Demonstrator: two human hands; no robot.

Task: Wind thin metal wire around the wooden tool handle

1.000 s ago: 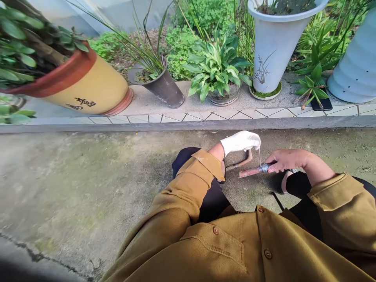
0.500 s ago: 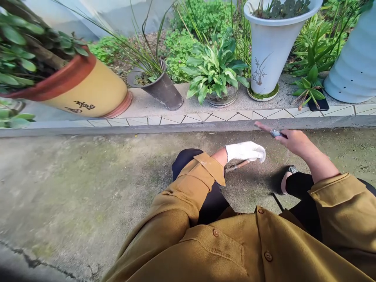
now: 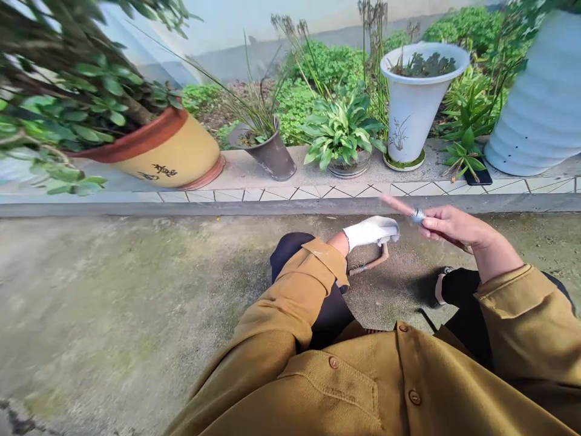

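Observation:
My left hand [image 3: 370, 232], in a white glove, is closed around the upper end of a bent brown stick [image 3: 377, 263]. The lower part of this stick angles back toward my left knee and looks wrapped with thin strands near its end. My bare right hand [image 3: 456, 225] grips a pinkish-brown rod [image 3: 396, 204] with a silver coil [image 3: 417, 215] around it, just ahead of the fingers. That rod points up and left, its tip a little blurred. A brown end also shows beneath the right palm. The two hands are apart, over the concrete ground.
A tiled ledge [image 3: 254, 194] runs across the front. On it stand a yellow pot [image 3: 181, 154], a tilted dark pot [image 3: 275, 158], a leafy plant [image 3: 345, 130], a tall white pot [image 3: 408, 112], a phone [image 3: 480, 175] and a large ribbed white pot [image 3: 535, 121].
The view has tilted up, showing more of the wall and plants. My left hand has turned, baring more of the bent stick. The rod in my right hand has shifted slightly left and down.

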